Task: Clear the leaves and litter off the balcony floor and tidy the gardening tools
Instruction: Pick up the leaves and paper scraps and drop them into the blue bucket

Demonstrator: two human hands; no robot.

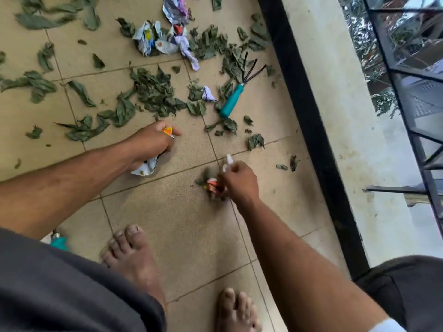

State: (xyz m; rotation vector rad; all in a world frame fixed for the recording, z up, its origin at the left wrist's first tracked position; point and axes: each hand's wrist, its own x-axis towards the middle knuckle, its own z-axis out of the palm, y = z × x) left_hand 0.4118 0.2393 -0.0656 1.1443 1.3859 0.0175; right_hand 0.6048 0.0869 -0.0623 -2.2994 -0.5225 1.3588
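Crumpled foil wrappers (146,167) — left hand (153,142) and right hand (239,183) each clutch some.

Crumpled wrappers (157,40): colour print was seen, but no word or number could be read.
Rake handle (232,101): no label was seen.

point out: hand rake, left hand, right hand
hand rake (232,99), head view, on its teal handle.
left hand (153,142), head view, on the back of the hand.
right hand (241,182), head view, on the back of the hand.
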